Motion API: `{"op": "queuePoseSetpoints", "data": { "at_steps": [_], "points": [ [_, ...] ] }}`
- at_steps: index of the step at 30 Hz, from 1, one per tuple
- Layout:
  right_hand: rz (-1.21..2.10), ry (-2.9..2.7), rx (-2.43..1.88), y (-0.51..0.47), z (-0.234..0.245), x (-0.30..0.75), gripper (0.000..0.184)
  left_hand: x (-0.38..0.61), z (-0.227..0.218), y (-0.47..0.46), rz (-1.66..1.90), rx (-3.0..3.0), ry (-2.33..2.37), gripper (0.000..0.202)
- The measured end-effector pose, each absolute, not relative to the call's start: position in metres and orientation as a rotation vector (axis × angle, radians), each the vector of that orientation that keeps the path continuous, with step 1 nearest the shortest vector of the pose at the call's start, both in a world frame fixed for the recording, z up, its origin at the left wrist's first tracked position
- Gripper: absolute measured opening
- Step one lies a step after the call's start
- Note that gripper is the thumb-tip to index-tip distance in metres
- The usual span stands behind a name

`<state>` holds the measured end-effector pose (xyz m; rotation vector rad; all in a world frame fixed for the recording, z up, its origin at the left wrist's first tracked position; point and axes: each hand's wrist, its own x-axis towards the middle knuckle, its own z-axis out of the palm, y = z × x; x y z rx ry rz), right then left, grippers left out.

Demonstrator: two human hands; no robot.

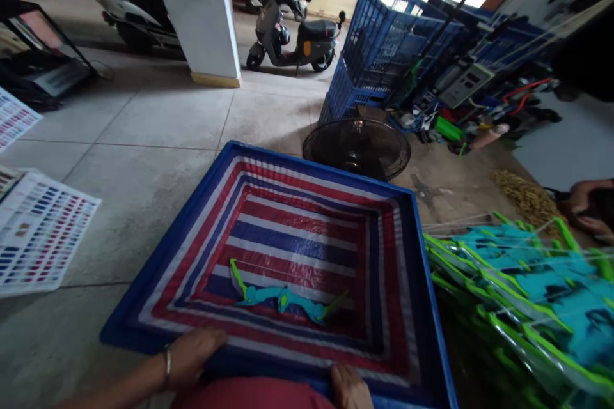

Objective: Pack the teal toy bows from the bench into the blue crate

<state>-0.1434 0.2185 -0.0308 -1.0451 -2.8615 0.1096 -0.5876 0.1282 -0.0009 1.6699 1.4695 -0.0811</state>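
A blue crate (434, 307) lined with red, white and blue striped sheeting stands on the tiled floor in front of me. One teal and green toy bow (283, 297) lies at its bottom. My left hand (194, 351), with a bracelet at the wrist, rests on the crate's near rim, fingers curled loosely over the edge. My right hand (350, 386) sits at the near rim too, only partly in view; nothing shows in it. A heap of the same teal and green toy bows (527, 294) lies right of the crate.
A black fan (357, 147) lies behind the crate. Stacked blue crates (384, 45) and tools stand at the back right. Another person's hand (588, 208) shows at the right edge. Colour sample sheets (38, 230) lie on the left. A scooter (297, 38) is parked beyond a white pillar (201, 13).
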Motion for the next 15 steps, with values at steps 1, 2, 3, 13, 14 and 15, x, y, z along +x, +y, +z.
{"op": "queuePoseSetpoints", "data": {
  "at_steps": [1, 2, 3, 13, 14, 15],
  "points": [
    [0.157, -2.854, -1.062, 0.219, -0.027, -0.146, 0.028, -0.592, 0.005, 0.135, -0.081, 1.692, 1.438, 0.069],
    [0.196, -2.849, -1.09, 0.219, -0.022, -0.15, 0.028, -0.596, 0.011, 0.14, -0.09, 1.711, 1.408, 0.067],
    [0.224, -2.85, -1.121, 0.22, -0.015, -0.155, 0.028, -0.599, 0.016, 0.143, -0.107, 1.724, 1.385, 0.065],
    [0.619, -2.946, -1.447, 0.225, 0.041, -0.186, 0.018, -0.598, 0.046, 0.165, -0.371, 1.713, 1.332, 0.061],
    [0.635, -2.941, -1.471, 0.225, 0.041, -0.187, 0.017, -0.598, 0.048, 0.167, -0.378, 1.708, 1.331, 0.062],
    [0.65, -2.936, -1.488, 0.226, 0.042, -0.188, 0.014, -0.598, 0.049, 0.168, -0.375, 1.704, 1.331, 0.063]
  ]
}}
